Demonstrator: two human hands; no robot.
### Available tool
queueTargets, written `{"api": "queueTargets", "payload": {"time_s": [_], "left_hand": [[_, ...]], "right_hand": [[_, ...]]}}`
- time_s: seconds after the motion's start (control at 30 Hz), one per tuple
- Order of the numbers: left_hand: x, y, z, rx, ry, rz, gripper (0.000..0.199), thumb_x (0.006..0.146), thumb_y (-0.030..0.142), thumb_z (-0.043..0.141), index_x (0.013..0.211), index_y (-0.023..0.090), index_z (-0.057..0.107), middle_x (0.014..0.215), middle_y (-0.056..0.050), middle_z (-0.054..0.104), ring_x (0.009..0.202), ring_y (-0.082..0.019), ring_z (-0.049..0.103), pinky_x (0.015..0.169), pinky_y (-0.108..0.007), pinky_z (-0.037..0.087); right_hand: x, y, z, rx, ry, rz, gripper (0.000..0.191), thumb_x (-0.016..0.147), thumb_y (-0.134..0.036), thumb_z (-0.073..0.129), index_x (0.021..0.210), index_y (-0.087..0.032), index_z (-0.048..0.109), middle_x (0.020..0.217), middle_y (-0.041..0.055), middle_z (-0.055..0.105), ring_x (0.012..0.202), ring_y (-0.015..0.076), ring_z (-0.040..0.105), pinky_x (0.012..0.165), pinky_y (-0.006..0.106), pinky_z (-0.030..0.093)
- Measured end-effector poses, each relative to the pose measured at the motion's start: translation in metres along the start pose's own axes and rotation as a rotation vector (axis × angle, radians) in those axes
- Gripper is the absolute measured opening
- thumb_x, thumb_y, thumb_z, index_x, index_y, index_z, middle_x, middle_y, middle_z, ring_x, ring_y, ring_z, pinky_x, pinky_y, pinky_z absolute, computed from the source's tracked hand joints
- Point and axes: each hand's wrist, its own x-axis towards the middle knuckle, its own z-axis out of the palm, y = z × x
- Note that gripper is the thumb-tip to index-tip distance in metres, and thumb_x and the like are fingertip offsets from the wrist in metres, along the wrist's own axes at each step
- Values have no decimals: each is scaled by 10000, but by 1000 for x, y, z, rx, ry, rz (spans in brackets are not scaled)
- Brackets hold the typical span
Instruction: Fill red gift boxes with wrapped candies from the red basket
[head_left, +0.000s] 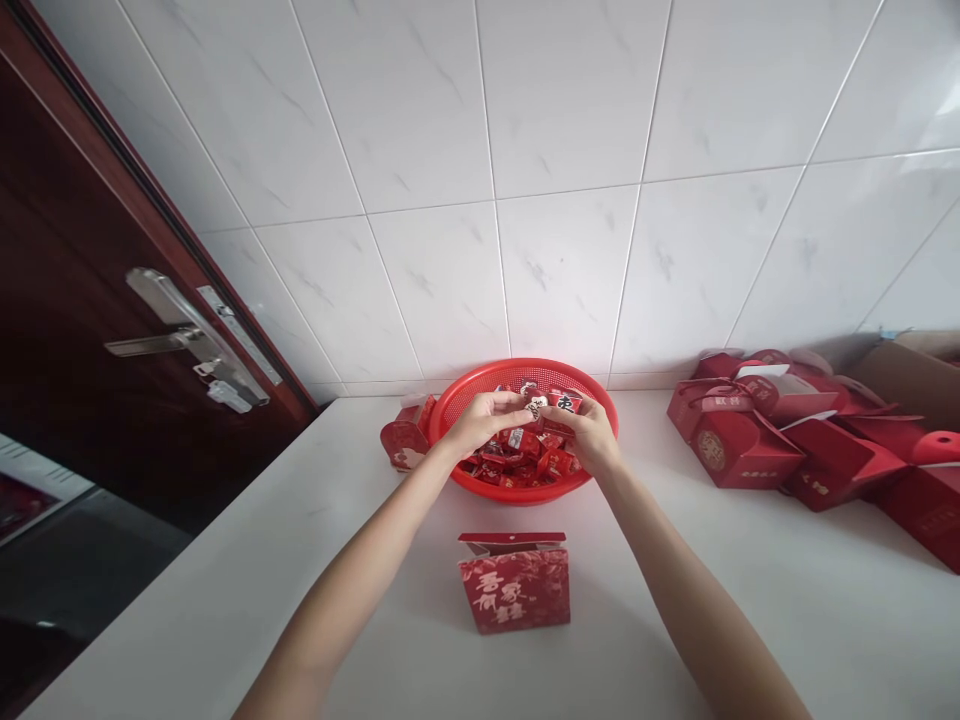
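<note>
Both of my hands are over a red plastic basket (517,497) filled with small wrapped candies (517,465), mostly in red wrappers. My left hand (484,420) is closed, its thumb and fingers pinching a small white-and-dark wrapped candy (535,405). My right hand (594,435) is closed on a red candy packet (566,402) with a large black character on white, its thumb near the left hand's candy. In front of the basket stands a red gift box (516,595) with pale lettering, its top partly open.
Another red box (406,440) stands against the basket's left side. Several red gift boxes (750,440) are piled at the right, with a brown cardboard box (911,375) behind them. A tiled wall (562,270) backs the white table (360,610). At left is a dark red door (82,240).
</note>
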Motion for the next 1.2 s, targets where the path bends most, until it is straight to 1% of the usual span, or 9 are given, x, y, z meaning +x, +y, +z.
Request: {"api": "queueTargets", "payload": {"time_s": [0.2,0.53,0.77,0.83,0.9,0.97,1.03,1.13,1.2], "left_hand": [[-5,-6,3,23,21,-21,459,680,446,867,1024,154,781,1070,-99,780,1033,-276,705,947,-401,538],[-6,-5,7,101,76,2,411,688,449,851,955,143,787,1012,-87,784,977,-271,706,905,-375,537],[-2,-6,7,27,180,94,518,740,516,801,1102,148,758,1180,-106,748,1142,-293,663,1012,-392,497],[-2,-5,8,24,160,90,498,752,515,792,1099,159,763,1177,-97,750,1174,-301,649,1032,-403,486],[-3,-4,7,42,79,60,461,738,483,811,1069,163,776,1129,-93,764,1153,-306,656,1029,-420,485],[0,-3,2,60,0,26,447,715,442,834,1063,167,779,1084,-92,773,1113,-299,669,1015,-430,490],[6,-2,-11,69,15,6,452,723,431,822,1090,172,767,1063,-92,774,1066,-276,682,995,-423,496],[23,-6,-40,154,234,-9,381,780,444,738,1044,170,758,1006,-88,767,960,-239,691,925,-384,512],[36,-14,-59,362,315,-62,229,793,375,694,893,178,754,904,-66,755,917,-227,673,865,-343,506]], "right_hand": [[-3,-2,2,-18,21,22,395,515,-300,937,823,-175,724,787,38,762,701,212,724,652,314,597],[-7,-1,2,-111,95,-84,360,546,-320,933,769,-190,681,732,3,732,667,185,688,581,265,566],[-3,-4,4,85,-51,7,407,589,-341,934,904,-170,742,841,46,764,736,198,719,694,302,606],[-3,-4,4,77,-97,42,414,575,-336,939,904,-162,758,864,60,773,762,209,730,725,308,607],[-3,-4,4,67,-100,72,405,553,-323,945,876,-154,767,855,67,777,761,213,736,726,302,605],[-3,-5,5,72,-54,76,380,537,-302,947,838,-158,765,813,57,774,739,208,734,701,293,605],[-3,-5,4,89,12,63,346,537,-287,941,806,-174,754,763,42,764,722,214,733,672,301,611],[-2,-5,3,110,93,56,299,550,-281,921,755,-191,723,700,32,745,715,241,735,633,324,619],[-1,-5,2,119,120,57,290,552,-280,910,744,-191,711,682,34,737,720,253,736,624,332,621]]}}
